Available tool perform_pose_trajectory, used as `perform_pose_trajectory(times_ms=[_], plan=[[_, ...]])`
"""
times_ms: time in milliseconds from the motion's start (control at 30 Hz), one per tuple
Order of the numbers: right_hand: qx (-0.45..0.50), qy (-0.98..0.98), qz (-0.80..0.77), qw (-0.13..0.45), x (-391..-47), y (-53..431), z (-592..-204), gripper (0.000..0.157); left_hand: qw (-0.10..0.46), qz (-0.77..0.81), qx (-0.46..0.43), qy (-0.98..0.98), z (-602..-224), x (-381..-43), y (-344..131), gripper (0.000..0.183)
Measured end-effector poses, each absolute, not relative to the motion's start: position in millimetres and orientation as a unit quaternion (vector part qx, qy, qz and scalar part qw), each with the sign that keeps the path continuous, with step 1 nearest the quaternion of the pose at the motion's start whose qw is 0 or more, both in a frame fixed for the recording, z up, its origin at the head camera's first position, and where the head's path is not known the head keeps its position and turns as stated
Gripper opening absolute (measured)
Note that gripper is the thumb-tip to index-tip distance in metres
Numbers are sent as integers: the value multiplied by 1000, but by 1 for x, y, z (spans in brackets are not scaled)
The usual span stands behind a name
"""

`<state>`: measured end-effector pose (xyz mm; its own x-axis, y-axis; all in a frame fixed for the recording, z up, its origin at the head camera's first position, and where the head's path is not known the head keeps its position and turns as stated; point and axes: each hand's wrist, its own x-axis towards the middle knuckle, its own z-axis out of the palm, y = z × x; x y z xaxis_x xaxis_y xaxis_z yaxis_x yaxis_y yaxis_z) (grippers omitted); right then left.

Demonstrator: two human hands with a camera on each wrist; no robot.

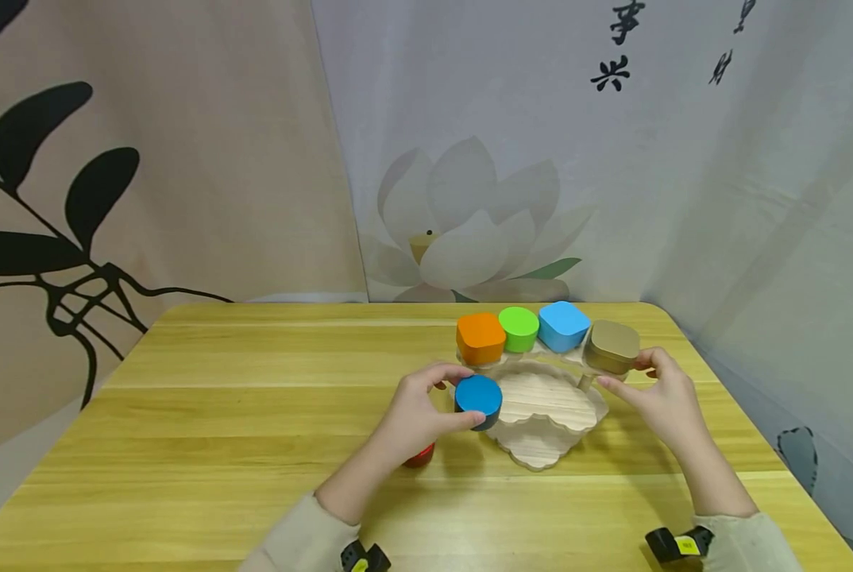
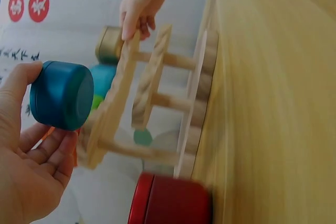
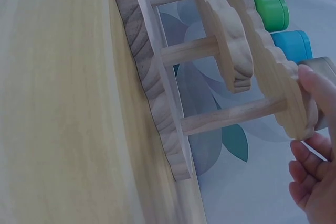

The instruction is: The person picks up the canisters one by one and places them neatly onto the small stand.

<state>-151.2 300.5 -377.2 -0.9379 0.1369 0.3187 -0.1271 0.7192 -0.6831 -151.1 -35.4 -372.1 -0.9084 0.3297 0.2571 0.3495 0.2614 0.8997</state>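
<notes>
My left hand (image 1: 422, 405) pinches a dark blue round tin (image 1: 478, 395) between thumb and fingers, raised in front of the tiered wooden stand (image 1: 541, 397). The left wrist view shows the blue tin (image 2: 62, 95) apart from the stand. On the top shelf sit an orange tin (image 1: 480, 338), a green tin (image 1: 519, 329), a light blue tin (image 1: 563, 326) and a gold tin (image 1: 612, 346). My right hand (image 1: 665, 397) grips the right end of that shelf (image 3: 291, 106), beside the gold tin. A red tin (image 2: 173, 200) stands on the table, mostly hidden by my left hand in the head view.
The wooden table (image 1: 255, 413) extends to the left and in front of the stand. Behind it hangs a printed fabric backdrop (image 1: 469, 159) with a lotus and dark leaves. The stand's lower shelf (image 1: 541, 397) holds no tin.
</notes>
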Motion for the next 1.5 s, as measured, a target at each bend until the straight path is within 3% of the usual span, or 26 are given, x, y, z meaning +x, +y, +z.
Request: perform_pose_trajectory(times_ms=[300, 667, 1500], plan=[[-3, -910, 376, 175, -151, 300, -377, 54, -13, -593, -247, -767, -369, -146, -8, 45], [-4, -908, 380, 177, -151, 302, -379, 52, 29, -587, -284, -757, -361, -153, 25, 45], [-12, -908, 381, 175, -152, 299, -378, 52, 14, -540, -234, -808, -372, -170, 73, 48]])
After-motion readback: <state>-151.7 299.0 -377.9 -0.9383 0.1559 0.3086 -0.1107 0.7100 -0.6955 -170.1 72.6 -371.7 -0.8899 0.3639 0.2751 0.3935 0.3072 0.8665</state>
